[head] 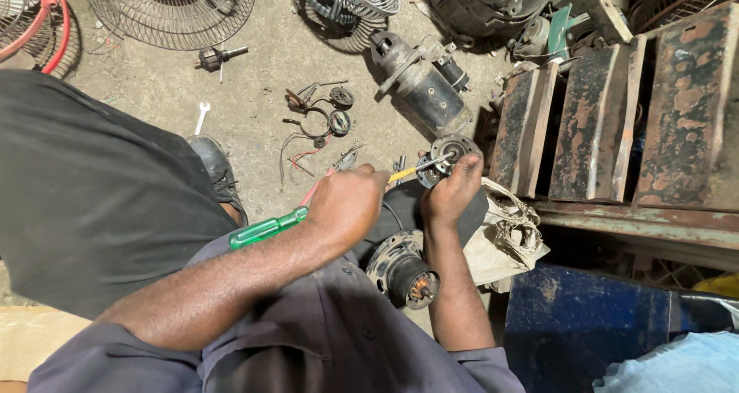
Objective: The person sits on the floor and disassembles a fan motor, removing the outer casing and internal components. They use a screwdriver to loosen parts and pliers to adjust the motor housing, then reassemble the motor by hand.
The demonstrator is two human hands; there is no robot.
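So the right hand (453,189) has its fingers curled round a small round metal motor end piece (449,153), held up over the lap, just in front of the rusty steel blocks. The left hand (348,204) is closed in a fist-like grip on one yellow-handled screwdriver (416,168), whose shaft runs straight across to the face of that round piece. Fingers on both hands are pressed together around what they hold, not spread.

Right below the hands sits one motor core (404,271) with copper windings showing at its end, resting on dark cloth over the knees. One green-handled screwdriver (268,228) lies across the left forearm area, pointing up toward the left hand. A crumpled dirty rag or bag (508,231) is bunched up just right of the right wrist.

Further out on the concrete floor: one bigger dark cylindrical motor (422,81), lying tilted. Two small round parts (339,110) sit near a tangle of wires and a clip. One small spanner (201,117) lies on the floor by a black shoe (212,162). I count three wire fan guards (171,8) along the top edge, one of them only partly in view. Three rusty blocks (596,123) stand side by side on the right, and one blue metal box (573,324) sits below them.
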